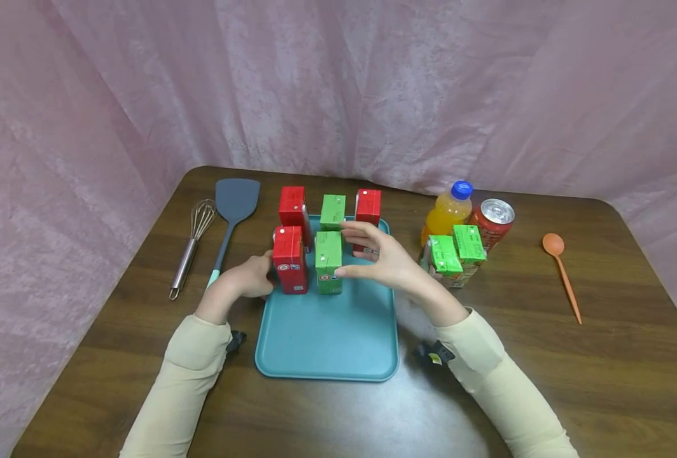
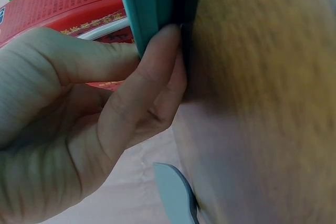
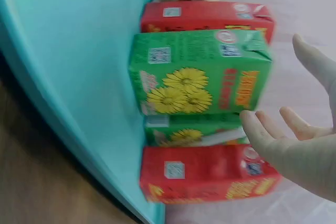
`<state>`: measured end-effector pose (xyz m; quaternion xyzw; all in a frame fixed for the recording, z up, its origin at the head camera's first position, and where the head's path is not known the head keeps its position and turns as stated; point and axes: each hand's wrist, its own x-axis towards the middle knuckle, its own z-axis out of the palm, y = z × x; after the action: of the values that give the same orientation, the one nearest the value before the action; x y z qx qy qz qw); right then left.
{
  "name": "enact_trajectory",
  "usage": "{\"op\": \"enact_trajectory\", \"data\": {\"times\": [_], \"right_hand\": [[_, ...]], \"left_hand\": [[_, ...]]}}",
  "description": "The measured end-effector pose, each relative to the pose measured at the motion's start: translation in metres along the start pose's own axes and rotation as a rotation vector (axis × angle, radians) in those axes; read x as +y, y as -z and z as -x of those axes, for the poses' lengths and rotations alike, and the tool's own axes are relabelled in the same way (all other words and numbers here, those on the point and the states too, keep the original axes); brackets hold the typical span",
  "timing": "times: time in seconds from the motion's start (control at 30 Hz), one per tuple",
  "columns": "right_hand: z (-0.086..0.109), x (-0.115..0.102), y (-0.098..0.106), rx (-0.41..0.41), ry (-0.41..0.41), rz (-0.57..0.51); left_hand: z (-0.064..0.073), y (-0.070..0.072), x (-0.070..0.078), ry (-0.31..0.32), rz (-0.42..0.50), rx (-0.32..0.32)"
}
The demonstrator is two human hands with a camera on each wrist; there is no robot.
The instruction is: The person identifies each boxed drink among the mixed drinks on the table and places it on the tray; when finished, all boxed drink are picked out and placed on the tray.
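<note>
My left hand [image 1: 249,277] pinches the left rim of a teal tray [image 1: 327,346], with the thumb on the inner side and fingers outside in the left wrist view, where the rim [image 2: 142,3] shows close. My right hand [image 1: 387,257] is spread beside a green drink carton [image 1: 329,261] at the front of the group; one fingertip is close to its top edge in the right wrist view, contact unclear. Left of that carton stands a red carton [image 1: 289,261]. Behind them are another red carton [image 1: 292,202], a green carton [image 1: 333,208] and a red carton [image 1: 368,205], all upright.
On the left lie a whisk [image 1: 192,245] and a grey spatula [image 1: 237,197]. To the right stand an orange juice bottle [image 1: 447,216], a red can [image 1: 492,222] and two green-topped cartons [image 1: 445,254]. An orange spoon [image 1: 562,273] lies further right. A pink curtain [image 1: 338,95] hangs behind.
</note>
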<state>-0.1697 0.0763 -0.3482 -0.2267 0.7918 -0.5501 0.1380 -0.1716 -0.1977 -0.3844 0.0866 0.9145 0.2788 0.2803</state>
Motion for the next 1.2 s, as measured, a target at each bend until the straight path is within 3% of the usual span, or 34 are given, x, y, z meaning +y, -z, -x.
{"op": "enact_trajectory", "data": {"times": [0.1, 0.27, 0.7, 0.9, 1.2], "right_hand": [[0.013, -0.006, 0.009, 0.002, 0.010, -0.035], [0.034, -0.012, 0.028, 0.041, 0.077, -0.006], [0.080, -0.007, 0.082, 0.311, 0.137, 0.113], [0.095, -0.006, 0.114, 0.352, 0.018, 0.233], [0.101, 0.017, 0.145, 0.265, -0.150, 0.312]], "left_hand": [[-0.001, 0.000, 0.000, 0.003, 0.000, 0.001], [-0.001, -0.001, 0.001, -0.001, 0.007, 0.003], [0.002, 0.000, 0.002, -0.028, 0.008, 0.009], [0.000, 0.000, 0.000, -0.029, -0.001, 0.007], [0.002, 0.000, 0.000, -0.025, 0.012, 0.008]]}}
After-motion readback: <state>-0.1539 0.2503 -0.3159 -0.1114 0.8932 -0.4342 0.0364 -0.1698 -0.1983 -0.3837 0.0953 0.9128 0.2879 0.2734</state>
